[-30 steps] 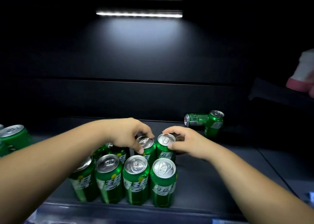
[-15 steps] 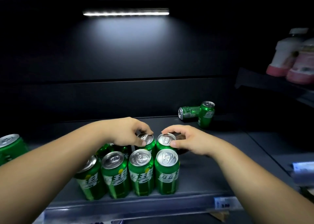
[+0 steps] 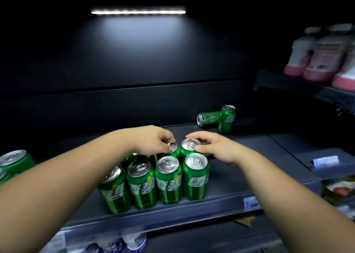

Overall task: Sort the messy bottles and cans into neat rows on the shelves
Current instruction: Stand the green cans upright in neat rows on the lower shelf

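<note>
Cans (image 3: 167, 178) are standing in a row at the shelf (image 3: 221, 193) front. Each hand is pinching a back can's top: left hand (image 3: 153, 140), right hand (image 3: 213, 147). One can (image 3: 207, 118) is lying sideways far back, nearer the right hand.

head-level, close, facing the shelf (image 3: 221, 179)

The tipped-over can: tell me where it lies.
In the head view, the tipped-over can lies far back on the shelf, right of both hands, touching an upright can.
</note>
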{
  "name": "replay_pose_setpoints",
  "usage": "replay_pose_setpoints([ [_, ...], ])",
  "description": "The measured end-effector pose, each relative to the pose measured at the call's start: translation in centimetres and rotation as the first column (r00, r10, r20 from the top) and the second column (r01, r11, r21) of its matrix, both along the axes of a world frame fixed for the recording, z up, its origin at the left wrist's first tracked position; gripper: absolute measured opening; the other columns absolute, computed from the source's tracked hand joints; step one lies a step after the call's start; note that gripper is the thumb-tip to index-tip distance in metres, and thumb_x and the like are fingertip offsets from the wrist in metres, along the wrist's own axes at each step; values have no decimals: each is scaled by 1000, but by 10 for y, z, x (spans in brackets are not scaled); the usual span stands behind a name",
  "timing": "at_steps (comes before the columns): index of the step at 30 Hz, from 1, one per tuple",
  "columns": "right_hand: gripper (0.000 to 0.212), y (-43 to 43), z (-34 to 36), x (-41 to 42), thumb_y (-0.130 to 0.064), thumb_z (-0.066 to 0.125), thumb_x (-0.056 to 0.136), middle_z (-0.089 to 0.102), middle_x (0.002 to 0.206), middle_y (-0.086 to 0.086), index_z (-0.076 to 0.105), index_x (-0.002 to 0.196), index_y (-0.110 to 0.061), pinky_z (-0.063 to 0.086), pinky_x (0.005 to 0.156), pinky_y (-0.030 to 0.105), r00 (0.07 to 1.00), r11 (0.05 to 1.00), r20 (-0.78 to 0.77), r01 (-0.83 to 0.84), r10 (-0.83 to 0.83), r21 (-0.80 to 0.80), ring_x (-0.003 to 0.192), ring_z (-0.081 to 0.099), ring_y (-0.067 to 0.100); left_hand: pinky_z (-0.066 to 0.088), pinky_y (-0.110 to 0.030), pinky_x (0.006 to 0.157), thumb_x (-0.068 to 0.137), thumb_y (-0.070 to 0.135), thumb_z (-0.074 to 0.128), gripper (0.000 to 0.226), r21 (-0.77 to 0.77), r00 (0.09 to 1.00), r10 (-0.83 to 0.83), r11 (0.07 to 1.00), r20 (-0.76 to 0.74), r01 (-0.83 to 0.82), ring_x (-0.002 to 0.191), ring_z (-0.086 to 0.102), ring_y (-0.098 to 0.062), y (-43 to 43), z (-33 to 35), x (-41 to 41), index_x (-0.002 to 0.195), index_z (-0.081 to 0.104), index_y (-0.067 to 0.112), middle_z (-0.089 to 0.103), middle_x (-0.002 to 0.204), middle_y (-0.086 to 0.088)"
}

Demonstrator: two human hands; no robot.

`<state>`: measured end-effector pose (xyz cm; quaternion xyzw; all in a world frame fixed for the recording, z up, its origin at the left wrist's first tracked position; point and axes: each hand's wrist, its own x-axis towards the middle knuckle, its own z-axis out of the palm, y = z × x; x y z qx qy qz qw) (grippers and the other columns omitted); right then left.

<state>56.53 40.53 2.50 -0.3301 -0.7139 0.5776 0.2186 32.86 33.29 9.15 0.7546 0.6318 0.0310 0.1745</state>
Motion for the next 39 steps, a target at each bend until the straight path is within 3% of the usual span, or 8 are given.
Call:
replay_pose_setpoints([
  [4, 45, -7, -10, 5, -9, 71, 90, 59, 138, 1, 58, 124, -35, 54, 97, 40, 987, 994, -122, 105, -101, 25, 124, 60, 17, 51, -39, 95, 91, 48, 60, 23, 39, 1000, -6, 999, -14, 6, 99, 63, -12, 1, -3, 4, 108, 64, 34, 68, 105, 11],
  [7, 51, -1, -7, 15, -10, 74, 88, 55, 140, -1, 55, 124, -40, 55, 86, 29, 981, 980, -95, 177, -168, 92, 121, 59, 14, 51, -37, 97, 92, 52, 58, 40, 61, 997, -17, 998, -77, 21, 110, 61, -15, 11, 0, 9, 126, 59, 30, 63, 124, 5],
  [11, 47, 16, -7, 35, -8, 74, 87, 58, 133, 1, 57, 120, -37, 53, 86, 34, 964, 962, -103, 254, -243, 103, 108, 61, 13, 55, -23, 69, 91, 52, 61, 35, 85, 999, 2, 996, -49, 3, 92, 66, -14, 32, 10, 18, 116, 62, 29, 65, 109, 7],
  [16, 46, 56, -13, 63, -12, 77, 84, 60, 129, 1, 59, 120, -35, 53, 82, 31, 933, 924, -70, 360, -354, 128, 107, 63, 14, 50, -35, 93, 86, 63, 55, 42, 96, 989, -35, 994, -142, 49, 101, 60, -14, 76, 15, 39, 115, 61, 33, 64, 111, 10],
  [23, 55, 121, -14, 87, -11, 78, 82, 54, 123, -1, 55, 132, -22, 50, 78, 26, 856, 830, -61, 514, -514, 214, 110, 58, 18, 50, -32, 71, 84, 43, 66, 16, 198, 990, -35, 978, -135, 61, 82, 63, -17, 150, 7, 79, 91, 56, 32, 65, 89, 7],
  [29, 76, 182, -20, 88, -12, 82, 78, 46, 144, 6, 45, 142, -28, 47, 104, 42, 835, 803, -44, 541, -549, 249, 124, 52, 23, 53, -36, 78, 75, 57, 67, 44, 215, 981, -7, 975, -193, 49, 94, 62, -22, 209, -12, 102, 111, 58, 33, 60, 103, 3],
  [33, 85, 197, -24, 78, -10, 80, 80, 42, 150, 3, 35, 151, -25, 34, 103, 24, 867, 831, -70, 493, -493, 259, 136, 42, 18, 53, -35, 83, 70, 56, 75, 58, 214, 974, 27, 976, -223, 22, 100, 62, -22, 233, -24, 109, 120, 55, 33, 58, 111, 2],
  [39, 82, 213, -28, 91, -6, 80, 77, 52, 132, 3, 40, 145, -27, 38, 82, 13, 887, 855, -100, 462, -452, 237, 118, 50, 13, 51, -36, 89, 73, 49, 78, 75, 212, 960, 61, 977, -273, -2, 111, 60, -29, 269, -36, 127, 137, 47, 27, 55, 124, -4],
])
